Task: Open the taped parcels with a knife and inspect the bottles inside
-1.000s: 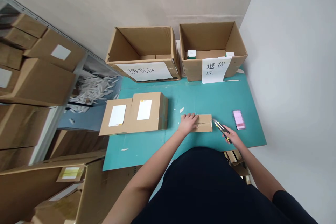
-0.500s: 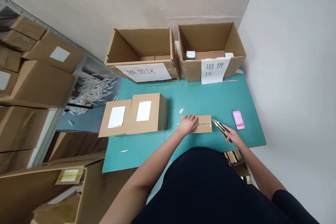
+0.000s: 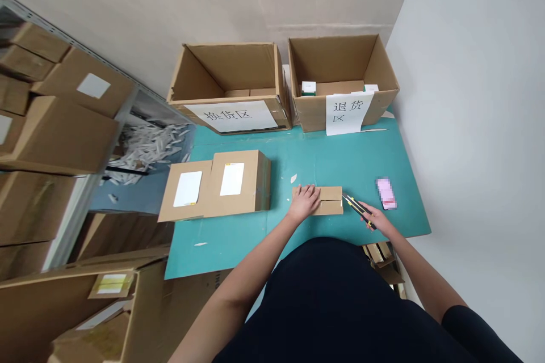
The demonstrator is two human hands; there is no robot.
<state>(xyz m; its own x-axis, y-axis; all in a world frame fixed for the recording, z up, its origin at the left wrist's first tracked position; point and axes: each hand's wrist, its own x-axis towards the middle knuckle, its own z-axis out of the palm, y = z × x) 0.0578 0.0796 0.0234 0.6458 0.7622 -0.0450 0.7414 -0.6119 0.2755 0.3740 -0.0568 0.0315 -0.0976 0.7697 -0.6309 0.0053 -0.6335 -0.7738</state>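
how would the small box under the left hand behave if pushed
Lying low and flat-sided on the green table, the small box would probably slide rather than roll or tip. Its cardboard looks fairly stiff, though the top might flex along its seam.

Cartons crowd a teal tabletop (image 3: 298,153).
From its middle, a signed open box (image 3: 238,65) stands at eleven o'clock, a second signed box (image 3: 310,114) at one, a pink pixelated item (image 3: 386,193) at three, two labelled cartons (image 3: 232,179) at nine.

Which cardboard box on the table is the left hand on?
The small box beside the utility knife: the left hand rests on it, while no hand touches the others.
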